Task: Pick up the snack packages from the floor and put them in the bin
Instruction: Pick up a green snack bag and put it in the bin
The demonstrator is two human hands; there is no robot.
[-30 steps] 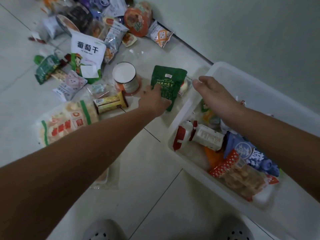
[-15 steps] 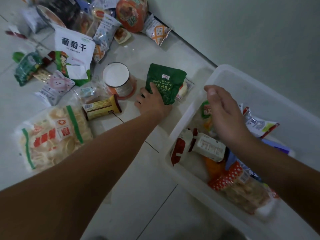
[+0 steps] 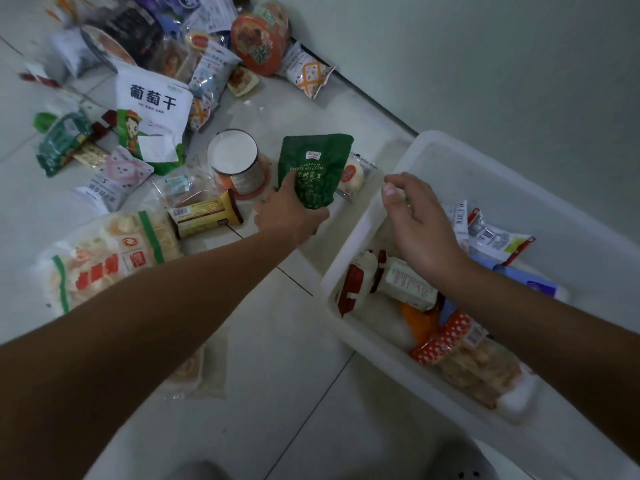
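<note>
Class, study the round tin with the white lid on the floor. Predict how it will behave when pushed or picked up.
The tin appears to stand on a flat end, so a low push would probably slide it. Tipped over, its round wall would likely make it roll. It looks rigid, so a firm grip should not crumple it.
</note>
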